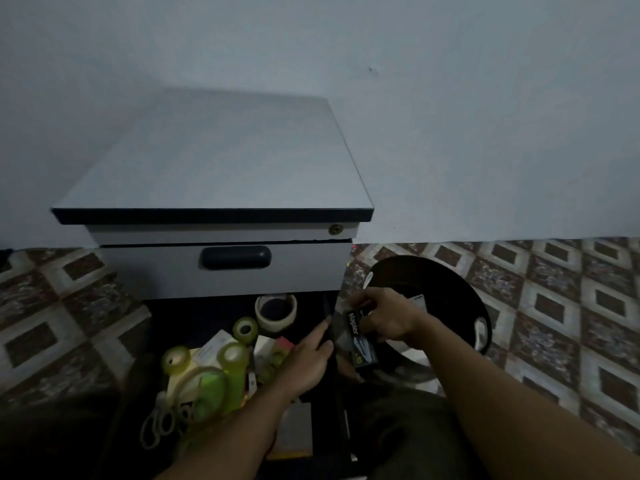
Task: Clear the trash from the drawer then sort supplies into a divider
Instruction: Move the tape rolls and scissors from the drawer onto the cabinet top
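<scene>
the right hand (388, 320) pinches a slim black cardboard stapler box (360, 341) between the open drawer (328, 306) and a round black bin (450, 282). the left hand (304, 362) lies on the drawer's dark side wall, index finger straight; whether the other fingers grip it is lost in shadow. glossy tape rolls (246, 329) crowd inside.

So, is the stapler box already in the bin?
No, the right hand grips the stapler box beside the black bin.

Dim, bluish, soft picture; dark lower corners and wide-angle bending at edges.
</scene>
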The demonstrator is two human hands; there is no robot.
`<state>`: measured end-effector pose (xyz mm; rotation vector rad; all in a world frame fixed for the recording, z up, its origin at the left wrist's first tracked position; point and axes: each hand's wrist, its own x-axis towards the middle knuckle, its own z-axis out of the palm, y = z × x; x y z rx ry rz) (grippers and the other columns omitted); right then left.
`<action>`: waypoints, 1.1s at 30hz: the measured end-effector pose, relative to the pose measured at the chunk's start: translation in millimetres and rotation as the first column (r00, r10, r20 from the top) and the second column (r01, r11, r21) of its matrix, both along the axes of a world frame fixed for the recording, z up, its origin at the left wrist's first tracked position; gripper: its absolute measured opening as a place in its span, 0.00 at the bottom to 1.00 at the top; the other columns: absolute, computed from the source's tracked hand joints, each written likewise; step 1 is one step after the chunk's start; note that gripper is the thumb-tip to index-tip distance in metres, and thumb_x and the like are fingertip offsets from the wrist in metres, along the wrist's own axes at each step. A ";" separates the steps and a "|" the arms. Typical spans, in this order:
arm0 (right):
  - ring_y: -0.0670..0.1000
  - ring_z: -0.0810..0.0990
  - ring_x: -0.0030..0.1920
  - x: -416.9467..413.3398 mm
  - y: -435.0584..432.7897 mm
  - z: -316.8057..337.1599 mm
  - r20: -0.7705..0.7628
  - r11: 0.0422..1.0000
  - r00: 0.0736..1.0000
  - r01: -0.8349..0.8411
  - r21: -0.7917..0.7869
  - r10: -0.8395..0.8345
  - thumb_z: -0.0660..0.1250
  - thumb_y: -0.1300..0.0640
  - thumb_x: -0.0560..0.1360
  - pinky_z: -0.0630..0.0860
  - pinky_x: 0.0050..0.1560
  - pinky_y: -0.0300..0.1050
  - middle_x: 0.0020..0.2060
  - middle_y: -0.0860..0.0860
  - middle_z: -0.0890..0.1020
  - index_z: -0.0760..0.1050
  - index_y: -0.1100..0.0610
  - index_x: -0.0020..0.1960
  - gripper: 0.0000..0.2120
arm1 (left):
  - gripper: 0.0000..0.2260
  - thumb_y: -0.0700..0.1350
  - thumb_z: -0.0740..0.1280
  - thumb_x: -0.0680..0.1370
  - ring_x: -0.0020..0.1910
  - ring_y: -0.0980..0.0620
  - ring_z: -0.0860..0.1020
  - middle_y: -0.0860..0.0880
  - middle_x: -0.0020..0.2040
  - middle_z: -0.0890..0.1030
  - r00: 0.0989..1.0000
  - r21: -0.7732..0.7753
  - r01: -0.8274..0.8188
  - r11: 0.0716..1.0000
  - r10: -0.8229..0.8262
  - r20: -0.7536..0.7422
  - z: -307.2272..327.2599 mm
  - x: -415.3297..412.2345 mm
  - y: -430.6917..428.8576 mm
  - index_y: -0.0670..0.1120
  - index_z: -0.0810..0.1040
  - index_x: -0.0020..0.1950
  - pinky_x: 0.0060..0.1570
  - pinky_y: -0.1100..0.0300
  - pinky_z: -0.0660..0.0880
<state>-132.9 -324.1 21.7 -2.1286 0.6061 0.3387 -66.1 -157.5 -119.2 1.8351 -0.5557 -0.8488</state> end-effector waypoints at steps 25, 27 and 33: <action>0.59 0.78 0.60 -36.6 -103.7 -69.5 0.074 0.912 0.918 0.397 -0.103 -0.391 0.68 0.63 0.76 0.79 0.57 0.58 0.68 0.60 0.73 0.69 0.54 0.72 0.25 | 0.22 0.50 0.54 0.85 0.78 0.60 0.52 0.62 0.79 0.54 0.994 -0.114 -0.063 0.991 0.073 0.082 -26.1 -21.2 -18.0 0.79 0.56 0.68 0.76 0.57 0.54; 0.59 0.78 0.61 -37.6 -101.9 -68.9 0.068 0.919 0.924 0.381 -0.099 -0.376 0.69 0.62 0.76 0.79 0.58 0.58 0.69 0.60 0.72 0.70 0.54 0.71 0.24 | 0.22 0.49 0.54 0.85 0.78 0.59 0.52 0.61 0.79 0.54 0.995 -0.103 -0.055 0.993 0.063 0.078 -23.7 -21.3 -18.0 0.76 0.56 0.69 0.75 0.59 0.54; 0.54 0.79 0.49 -28.7 -85.0 -46.0 0.090 0.927 0.925 0.374 -0.039 -0.369 0.68 0.64 0.77 0.79 0.48 0.52 0.59 0.56 0.77 0.72 0.58 0.68 0.20 | 0.23 0.49 0.54 0.85 0.79 0.56 0.50 0.57 0.81 0.51 0.999 -0.020 0.011 1.000 -0.010 0.051 -9.5 -14.7 -14.6 0.65 0.53 0.78 0.76 0.59 0.53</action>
